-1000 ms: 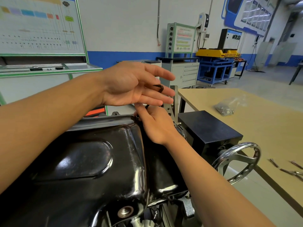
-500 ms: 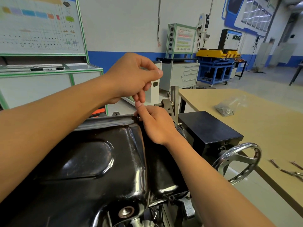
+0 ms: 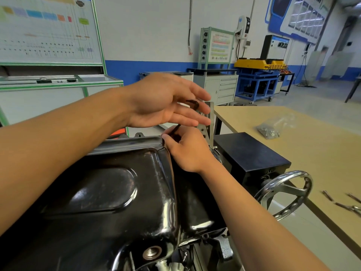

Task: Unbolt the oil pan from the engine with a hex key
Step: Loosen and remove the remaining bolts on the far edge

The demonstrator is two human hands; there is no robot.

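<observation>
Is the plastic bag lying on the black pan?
No, the plastic bag lies on the tan table, right of the pan.

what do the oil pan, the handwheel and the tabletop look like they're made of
Oil pan: likely pressed steel, glossy black paint, sharp reflections. Handwheel: bright polished or chromed metal, mirror shine. Tabletop: matte tan wood-look board, probably laminate.

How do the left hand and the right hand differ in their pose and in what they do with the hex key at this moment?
The left hand is raised, fingers straight, the bent end of the hex key between them; the right hand lies lower, fingers curled, pinching the key's shaft. The left hand is clear of the oil pan; the right hand rests at its far corner. Both touch the same key.
</observation>
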